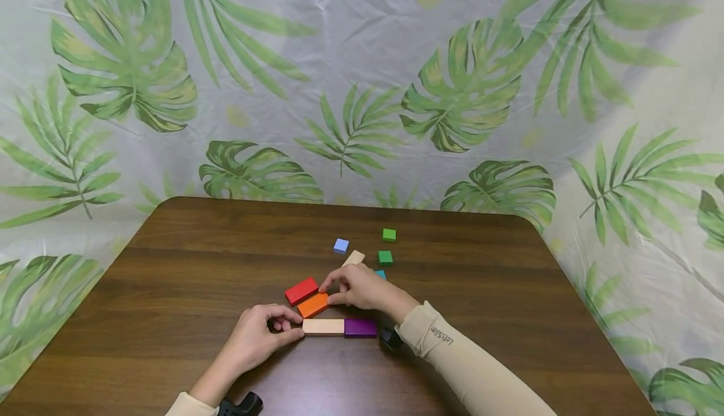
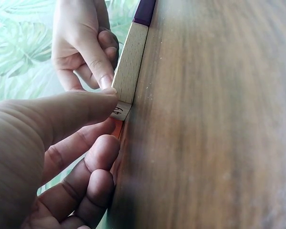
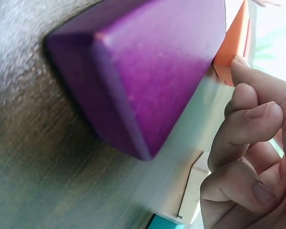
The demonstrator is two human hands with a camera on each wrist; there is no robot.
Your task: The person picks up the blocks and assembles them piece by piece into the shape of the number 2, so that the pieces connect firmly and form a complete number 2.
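My left hand (image 1: 257, 335) holds the left end of a plain wooden block (image 1: 323, 327) between thumb and index finger. In the left wrist view, its thumb tip lies on the block's end, just above a written mark. A purple block (image 1: 360, 328) continues the row on the right, end to end with the plain one. With thumb and index finger my right hand (image 1: 359, 287) pinches the right end of an orange block (image 1: 313, 305), its other fingers curled in. Along the orange block's far side lies a red block (image 1: 301, 291), slanted the same way.
Behind my right hand is another plain wooden block (image 1: 354, 257), partly covered, with a teal block (image 1: 381, 274) beside it. Farther back on the brown table (image 1: 198, 265) lie a light blue block (image 1: 341, 246) and two green blocks (image 1: 385, 257). A leaf-print cloth (image 1: 351, 58) hangs behind.
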